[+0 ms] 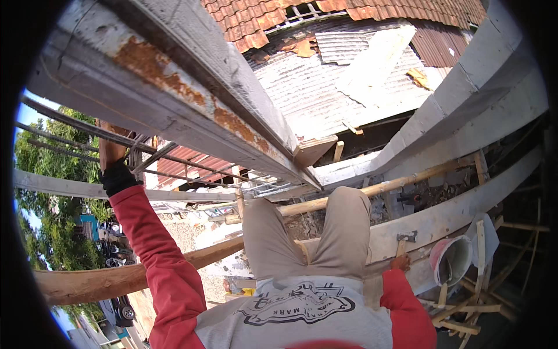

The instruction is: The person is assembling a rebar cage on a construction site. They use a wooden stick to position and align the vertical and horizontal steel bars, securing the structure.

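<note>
My right hand (400, 263) is closed round the wooden handle of a hammer (401, 246), low at my right side. The hammer's dark metal head (408, 237) lies over a pale plank. My left arm, in a red sleeve with a black cuff, stretches up and away to the left. At its end my left hand (111, 150) grips the dark steel rebar (75, 123), which crosses in front of it and partly hides the fingers. Right above the rebar runs a grey beam (168, 125) with rust-coloured patches.
A pale bucket (451, 260) stands right of the hammer, near a jumble of timber sticks (476, 302). A thick wooden pole (145, 279) and a bamboo pole (401, 185) cross around my knees. Beyond lie corrugated sheets (296, 81) and a tiled roof (395, 9). The ground is far below at left.
</note>
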{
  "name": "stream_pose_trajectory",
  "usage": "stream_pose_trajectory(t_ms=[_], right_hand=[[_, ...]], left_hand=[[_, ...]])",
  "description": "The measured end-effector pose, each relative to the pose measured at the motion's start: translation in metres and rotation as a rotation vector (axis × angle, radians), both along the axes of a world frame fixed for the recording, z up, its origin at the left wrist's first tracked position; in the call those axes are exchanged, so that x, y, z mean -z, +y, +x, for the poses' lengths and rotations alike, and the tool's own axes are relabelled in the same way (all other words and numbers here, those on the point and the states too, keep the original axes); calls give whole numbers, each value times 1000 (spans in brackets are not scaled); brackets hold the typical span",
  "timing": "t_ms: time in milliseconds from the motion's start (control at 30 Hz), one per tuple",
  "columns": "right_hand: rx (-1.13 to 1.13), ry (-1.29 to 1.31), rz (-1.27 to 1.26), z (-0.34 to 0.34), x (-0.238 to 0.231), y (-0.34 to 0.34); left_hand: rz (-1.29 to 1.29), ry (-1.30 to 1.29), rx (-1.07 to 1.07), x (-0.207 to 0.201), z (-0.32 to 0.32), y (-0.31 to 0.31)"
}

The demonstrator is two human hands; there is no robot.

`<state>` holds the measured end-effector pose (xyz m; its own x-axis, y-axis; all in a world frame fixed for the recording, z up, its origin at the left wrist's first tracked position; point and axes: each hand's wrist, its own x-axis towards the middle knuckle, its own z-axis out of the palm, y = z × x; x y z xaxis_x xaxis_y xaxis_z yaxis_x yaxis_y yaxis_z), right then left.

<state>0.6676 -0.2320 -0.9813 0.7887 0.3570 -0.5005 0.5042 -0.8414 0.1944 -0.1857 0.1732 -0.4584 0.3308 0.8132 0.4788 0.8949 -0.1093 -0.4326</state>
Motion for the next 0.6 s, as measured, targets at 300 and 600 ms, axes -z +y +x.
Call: stream_pose_trajectory(t_ms=[300,600], right_hand=[[-459,211,274,13,-160,37],[-1324,711,238,-84,-506,136]], left_hand=[[-420,-1996,225,-40,143,-17],[507,-1649,-306,-49,215,-114]])
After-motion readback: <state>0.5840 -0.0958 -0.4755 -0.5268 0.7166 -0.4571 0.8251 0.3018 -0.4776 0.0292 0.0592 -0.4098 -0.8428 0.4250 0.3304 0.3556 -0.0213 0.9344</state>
